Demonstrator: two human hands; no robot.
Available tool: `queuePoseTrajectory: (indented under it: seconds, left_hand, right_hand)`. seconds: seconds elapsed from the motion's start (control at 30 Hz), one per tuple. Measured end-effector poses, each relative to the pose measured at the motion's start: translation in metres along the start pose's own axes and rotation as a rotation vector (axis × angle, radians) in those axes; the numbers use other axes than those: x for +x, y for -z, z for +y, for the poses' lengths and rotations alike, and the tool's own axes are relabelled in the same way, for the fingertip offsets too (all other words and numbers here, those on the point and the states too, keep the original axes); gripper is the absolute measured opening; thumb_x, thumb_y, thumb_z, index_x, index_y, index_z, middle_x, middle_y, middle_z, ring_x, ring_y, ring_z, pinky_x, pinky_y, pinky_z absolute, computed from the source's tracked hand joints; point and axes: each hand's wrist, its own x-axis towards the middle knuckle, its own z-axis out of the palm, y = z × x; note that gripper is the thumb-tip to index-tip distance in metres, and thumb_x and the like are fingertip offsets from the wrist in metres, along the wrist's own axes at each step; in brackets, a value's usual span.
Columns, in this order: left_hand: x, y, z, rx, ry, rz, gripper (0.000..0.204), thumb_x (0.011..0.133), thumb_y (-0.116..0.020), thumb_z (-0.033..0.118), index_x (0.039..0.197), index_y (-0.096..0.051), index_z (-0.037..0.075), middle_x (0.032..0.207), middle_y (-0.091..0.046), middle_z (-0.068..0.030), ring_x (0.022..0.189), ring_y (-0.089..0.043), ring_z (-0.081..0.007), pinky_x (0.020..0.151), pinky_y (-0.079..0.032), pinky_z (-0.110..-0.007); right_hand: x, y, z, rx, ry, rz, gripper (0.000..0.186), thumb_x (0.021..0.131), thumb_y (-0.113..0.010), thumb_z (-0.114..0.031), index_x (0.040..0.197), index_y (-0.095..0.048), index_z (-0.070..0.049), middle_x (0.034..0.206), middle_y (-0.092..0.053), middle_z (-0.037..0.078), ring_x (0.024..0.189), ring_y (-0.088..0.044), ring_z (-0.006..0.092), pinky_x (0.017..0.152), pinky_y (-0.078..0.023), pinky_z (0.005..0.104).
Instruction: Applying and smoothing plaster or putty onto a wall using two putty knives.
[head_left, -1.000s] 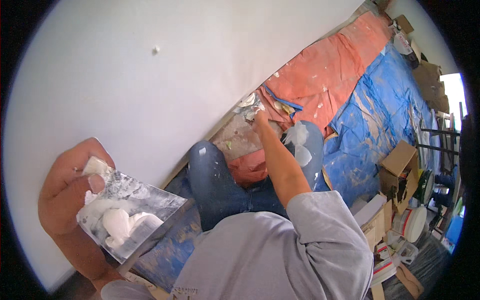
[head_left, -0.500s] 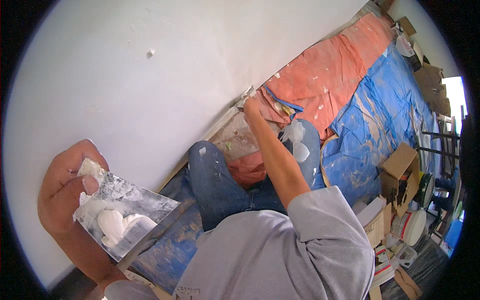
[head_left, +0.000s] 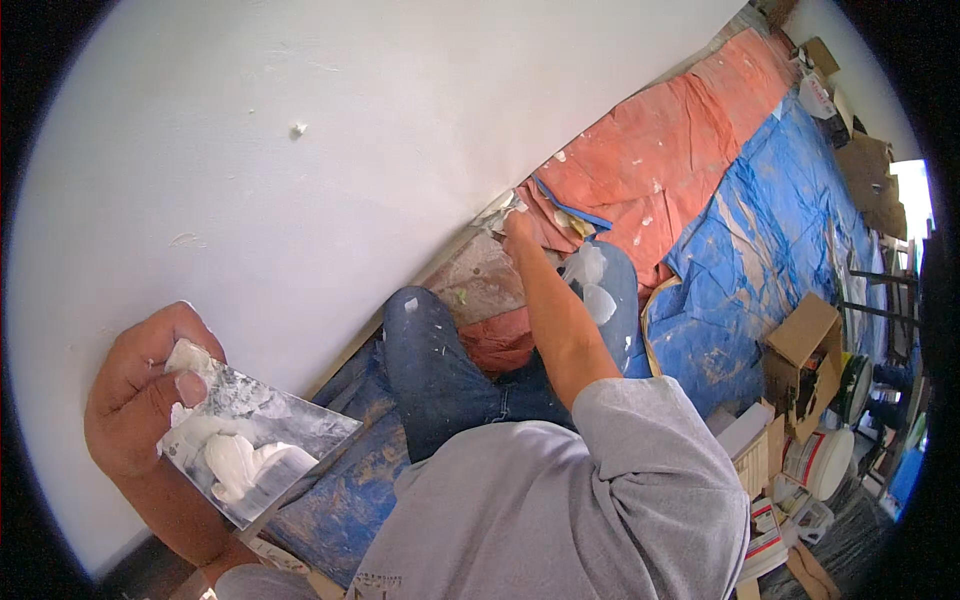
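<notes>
My left hand (head_left: 150,390) grips a metal plate (head_left: 300,428) smeared with white paste, a thick lump of the paste (head_left: 235,465) resting on it. At the foot of the white wall (head_left: 200,150), my right hand (head_left: 518,228) is closed on a putty knife (head_left: 495,210) coated in white paste, partly hidden by my fingers. My knees, in paint-spotted jeans (head_left: 425,350), are spread either side of a dusty patch of floor covering.
Red sheeting (head_left: 680,150) lies along the wall beside wrinkled blue sheeting (head_left: 740,300). At the right stand an open cardboard box (head_left: 800,340), white buckets (head_left: 825,460), flattened cardboard (head_left: 870,180) and some dark metal frames (head_left: 880,290).
My right hand moved left toward the wall's foot, then back slightly right and down. My left hand and plate first rose a little, then lowered to sit slightly below where they started.
</notes>
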Motion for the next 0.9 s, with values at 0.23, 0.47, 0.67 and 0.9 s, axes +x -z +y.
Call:
queuePoseTrajectory:
  seconds: [0.23, 0.47, 0.67, 0.9]
  left_hand:
    - [0.009, -0.003, 0.01, 0.002, 0.008, -0.006, 0.022, 0.086, -0.063, 0.019, 0.089, -0.058, -0.002, 0.075, -0.062, -0.0063, 0.062, -0.053, -0.0099, 0.057, -0.04, -0.025]
    - [0.004, -0.007, 0.011, 0.059, 0.115, 0.116, 0.034, 0.075, -0.07, 0.032, 0.083, -0.058, 0.001, 0.074, -0.055, -0.0034, 0.062, -0.051, -0.0109, 0.055, -0.037, -0.025]
    - [0.012, -0.002, 0.008, 0.062, -0.019, -0.031, 0.022, 0.086, -0.062, 0.019, 0.089, -0.059, -0.002, 0.073, -0.061, -0.007, 0.063, -0.054, -0.0111, 0.058, -0.041, -0.027]
    - [0.025, -0.004, 0.008, 0.054, -0.123, -0.095, 0.021, 0.086, -0.062, 0.018, 0.089, -0.059, -0.002, 0.074, -0.062, -0.007, 0.064, -0.055, -0.0114, 0.059, -0.041, -0.026]
  right_hand:
    - [0.061, 0.026, 0.032, -0.244, 0.214, -0.027, 0.022, 0.09, -0.057, -0.01, 0.11, -0.065, -0.007, 0.096, -0.068, 0.013, 0.085, -0.068, 0.0293, 0.075, -0.058, 0.0435]
    - [0.067, 0.028, 0.081, 0.103, 0.312, -0.068, 0.031, 0.09, -0.062, -0.02, 0.111, -0.065, 0.003, 0.094, -0.066, 0.013, 0.081, -0.061, 0.0247, 0.068, -0.049, 0.0404]
    - [0.095, 0.058, 0.043, -0.924, 0.545, -0.066, 0.026, 0.093, -0.051, -0.015, 0.117, -0.061, -0.009, 0.105, -0.064, 0.009, 0.083, -0.065, 0.0298, 0.07, -0.056, 0.0491]
    - [0.189, 0.096, -0.006, -0.46, 0.323, 0.033, 0.029, 0.093, -0.048, -0.011, 0.117, -0.062, -0.002, 0.106, -0.066, 0.014, 0.089, -0.064, 0.029, 0.074, -0.054, 0.047]
